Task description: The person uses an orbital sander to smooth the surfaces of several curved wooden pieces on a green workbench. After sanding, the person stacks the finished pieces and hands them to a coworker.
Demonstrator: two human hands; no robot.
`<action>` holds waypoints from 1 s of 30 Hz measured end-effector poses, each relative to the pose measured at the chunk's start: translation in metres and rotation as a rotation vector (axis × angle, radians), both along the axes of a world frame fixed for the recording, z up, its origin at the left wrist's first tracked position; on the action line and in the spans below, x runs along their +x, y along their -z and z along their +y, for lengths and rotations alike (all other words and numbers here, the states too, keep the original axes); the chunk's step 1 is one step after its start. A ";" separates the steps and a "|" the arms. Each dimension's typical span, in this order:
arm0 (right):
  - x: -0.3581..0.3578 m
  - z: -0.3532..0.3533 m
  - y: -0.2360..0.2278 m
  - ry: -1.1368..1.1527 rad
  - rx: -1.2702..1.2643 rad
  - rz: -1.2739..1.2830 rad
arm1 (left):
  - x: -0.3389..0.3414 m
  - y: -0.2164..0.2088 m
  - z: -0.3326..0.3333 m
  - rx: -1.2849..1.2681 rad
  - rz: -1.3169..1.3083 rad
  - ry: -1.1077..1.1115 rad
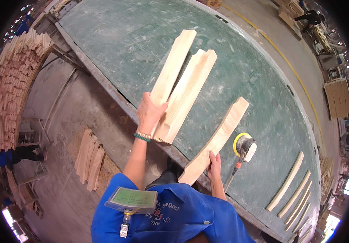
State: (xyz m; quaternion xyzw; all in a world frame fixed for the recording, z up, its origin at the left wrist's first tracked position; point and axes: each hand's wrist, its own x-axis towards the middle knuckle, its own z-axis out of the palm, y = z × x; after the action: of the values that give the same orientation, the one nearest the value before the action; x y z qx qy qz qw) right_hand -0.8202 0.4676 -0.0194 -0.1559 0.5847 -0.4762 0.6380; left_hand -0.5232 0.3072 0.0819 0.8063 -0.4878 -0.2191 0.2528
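Observation:
My left hand (152, 113) is closed round the lower part of a pale wooden slat (173, 67) with a notched far end. Close beside that slat, on its right, lie more pale wooden pieces (191, 91) with shaped ends, side by side on the green table. A gently curved wooden slat (219, 137) is in my right hand (214, 168), the thumb on its face and the other fingers mostly hidden behind it. Its near end reaches past the table's edge toward my body. To the right of my right hand rests an orbital sander (245, 146) with a yellow pad.
The large green tabletop (122, 44) bears dusty marks. Several thin curved strips (292, 196) lie at its right end. Stacked wood (88, 160) sits low on the left, with a larger stack (16, 81) beyond. Other people (312, 17) are in the background.

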 end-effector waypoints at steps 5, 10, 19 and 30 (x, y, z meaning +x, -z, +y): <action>0.001 -0.020 0.000 -0.164 0.075 0.417 | -0.020 0.015 0.009 0.010 -0.112 0.020; -0.003 -0.019 -0.017 -0.019 0.083 0.073 | -0.002 0.034 0.009 -0.010 -0.133 0.201; 0.017 -0.043 -0.070 -0.438 -0.418 1.330 | 0.012 0.028 0.008 0.056 0.039 0.196; 0.115 -0.124 -0.029 -0.430 -0.275 0.304 | -0.025 0.055 0.023 0.027 0.428 0.319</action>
State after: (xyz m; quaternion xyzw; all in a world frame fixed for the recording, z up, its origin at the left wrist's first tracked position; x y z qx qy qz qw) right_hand -0.7051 0.3440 0.0095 -0.4308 0.5573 -0.3759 0.6022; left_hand -0.5483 0.3298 0.0265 0.6581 -0.5411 -0.4281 0.3015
